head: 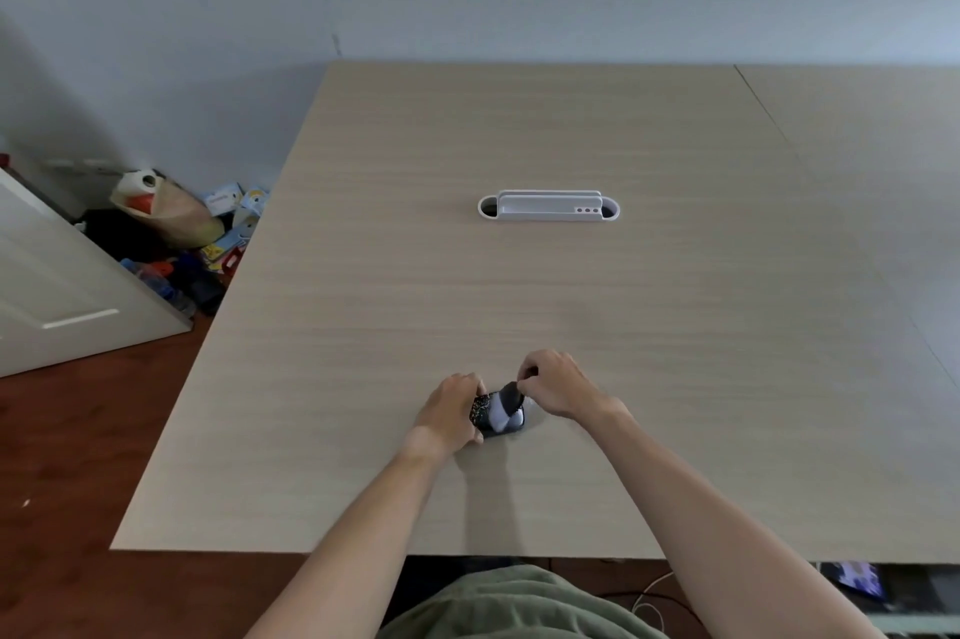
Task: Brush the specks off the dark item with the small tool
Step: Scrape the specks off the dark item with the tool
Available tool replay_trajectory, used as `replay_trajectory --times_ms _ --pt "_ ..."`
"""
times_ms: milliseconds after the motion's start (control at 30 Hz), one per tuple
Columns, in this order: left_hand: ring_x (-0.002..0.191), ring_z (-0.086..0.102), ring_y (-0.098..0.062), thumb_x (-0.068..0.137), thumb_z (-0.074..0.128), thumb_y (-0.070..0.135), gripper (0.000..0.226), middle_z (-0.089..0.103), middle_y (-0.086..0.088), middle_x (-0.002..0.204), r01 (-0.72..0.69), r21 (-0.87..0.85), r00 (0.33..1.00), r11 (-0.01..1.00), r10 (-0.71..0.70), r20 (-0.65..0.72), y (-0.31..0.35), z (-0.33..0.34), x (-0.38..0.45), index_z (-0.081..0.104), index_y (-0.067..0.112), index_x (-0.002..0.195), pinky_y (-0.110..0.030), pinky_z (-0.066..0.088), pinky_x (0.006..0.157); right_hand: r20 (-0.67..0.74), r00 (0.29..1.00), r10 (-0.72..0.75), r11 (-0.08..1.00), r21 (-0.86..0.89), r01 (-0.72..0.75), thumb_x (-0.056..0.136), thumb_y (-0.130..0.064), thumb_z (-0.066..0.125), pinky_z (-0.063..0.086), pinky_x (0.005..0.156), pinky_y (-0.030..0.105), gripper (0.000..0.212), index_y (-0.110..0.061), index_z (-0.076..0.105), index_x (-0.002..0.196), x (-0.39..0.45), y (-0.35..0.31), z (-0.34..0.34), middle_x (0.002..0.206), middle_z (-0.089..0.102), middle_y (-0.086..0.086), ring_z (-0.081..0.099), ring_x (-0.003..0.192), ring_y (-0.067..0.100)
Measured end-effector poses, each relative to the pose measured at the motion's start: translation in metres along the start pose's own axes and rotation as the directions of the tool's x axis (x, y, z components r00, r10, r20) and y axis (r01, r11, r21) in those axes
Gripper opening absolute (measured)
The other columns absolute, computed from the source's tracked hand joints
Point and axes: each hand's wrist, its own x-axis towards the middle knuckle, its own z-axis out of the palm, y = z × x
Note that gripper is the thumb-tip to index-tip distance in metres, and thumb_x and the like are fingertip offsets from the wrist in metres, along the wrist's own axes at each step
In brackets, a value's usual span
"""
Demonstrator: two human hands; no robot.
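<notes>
A small dark item (481, 411) speckled with light flecks lies on the wooden table (519, 285), near the front middle. My left hand (451, 411) grips its left side and steadies it. My right hand (556, 383) pinches the dark handle of a small brush (505, 407), whose pale bristles rest on the dark item's right part. The right half of the item is hidden under the bristles.
A white cable grommet (548, 207) is set into the table farther back. The table's left edge drops to a red-brown floor with a heap of clutter (182, 233) and a white door (57, 285). A seam runs along the table's right side.
</notes>
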Motion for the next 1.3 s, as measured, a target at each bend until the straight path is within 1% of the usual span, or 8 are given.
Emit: replay_trajectory --times_ms 133,300,433,667,833,1000,1133,1300 --pt "0.109 0.055 -0.027 0.058 0.086 0.015 0.059 0.061 -0.007 0.113 -0.028 0.086 1.0 0.996 0.029 -0.004 0.003 -0.001 0.0 0.057 0.015 0.11 -0.036 0.045 0.089 -0.067 0.996 0.055 0.992 -0.108 -0.062 0.069 0.001 0.045 0.05 0.072 0.039 0.024 -0.001 0.062 0.087 -0.002 0.005 -0.004 0.098 0.061 0.015 0.06 0.091 0.037" --pt "0.108 0.056 -0.026 0.057 0.087 0.012 0.061 0.058 -0.005 0.115 -0.017 0.084 1.0 0.996 0.018 -0.006 0.004 -0.002 0.0 0.058 0.021 0.11 -0.034 0.045 0.089 -0.026 1.0 -0.004 0.996 0.093 0.006 0.073 0.001 0.051 0.041 0.062 0.023 0.022 -0.007 0.07 0.082 0.002 0.002 -0.002 0.086 0.067 0.006 0.057 0.086 0.022" --pt "0.105 0.059 -0.028 0.056 0.086 0.01 0.06 0.057 -0.006 0.113 -0.009 0.075 1.0 0.997 0.009 -0.008 0.004 -0.003 0.0 0.06 0.022 0.109 -0.034 0.047 0.086 -0.05 0.999 0.018 1.0 0.013 -0.018 0.068 0.001 0.043 0.047 0.069 0.034 0.022 -0.012 0.06 0.077 -0.002 0.011 -0.003 0.093 0.061 0.01 0.056 0.087 0.029" --pt "0.106 0.057 -0.027 0.054 0.085 0.009 0.06 0.058 -0.005 0.112 -0.022 0.054 1.0 0.998 0.022 0.003 0.002 -0.001 0.002 0.06 0.02 0.107 -0.035 0.048 0.088 -0.057 0.998 -0.017 1.0 0.013 0.018 0.073 -0.001 0.047 0.044 0.071 0.032 0.021 -0.008 0.064 0.083 0.0 0.01 0.001 0.093 0.062 0.008 0.057 0.089 0.028" --pt "0.109 0.054 -0.028 0.055 0.084 0.01 0.059 0.058 -0.007 0.113 -0.028 0.035 1.0 0.999 0.028 -0.012 -0.002 0.002 0.002 0.058 0.014 0.108 -0.036 0.045 0.09 -0.218 0.975 0.034 0.994 0.107 -0.011 0.072 -0.002 0.046 0.04 0.064 0.029 0.02 -0.007 0.063 0.081 -0.003 0.006 0.001 0.088 0.063 0.007 0.057 0.084 0.028" --pt "0.107 0.054 -0.027 0.057 0.082 0.008 0.056 0.058 -0.009 0.112 -0.019 -0.021 0.999 1.0 0.018 -0.044 -0.006 0.006 0.0 0.06 0.011 0.107 -0.032 0.043 0.086 -0.124 0.992 0.033 0.994 0.11 -0.019 0.074 0.0 0.048 0.044 0.067 0.03 0.02 -0.005 0.066 0.083 -0.007 0.009 0.009 0.091 0.067 0.01 0.057 0.086 0.027" --pt "0.105 0.057 -0.028 0.055 0.083 0.009 0.055 0.058 -0.007 0.109 -0.019 -0.023 0.999 1.0 0.018 -0.045 -0.007 0.006 0.0 0.06 0.016 0.105 -0.033 0.048 0.085 -0.274 0.959 0.067 0.996 0.075 -0.048 0.073 -0.001 0.043 0.043 0.065 0.035 0.017 -0.004 0.059 0.08 -0.009 0.013 0.009 0.087 0.06 0.01 0.055 0.082 0.033" --pt "0.106 0.056 -0.03 0.055 0.085 0.007 0.062 0.056 -0.009 0.112 -0.023 0.016 1.0 1.0 0.023 -0.02 -0.005 0.004 0.002 0.059 0.016 0.11 -0.037 0.049 0.088 -0.143 0.989 0.028 0.99 0.144 -0.007 0.077 -0.001 0.053 0.041 0.063 0.026 0.018 -0.005 0.068 0.085 -0.005 0.009 0.012 0.088 0.067 0.009 0.057 0.084 0.025"
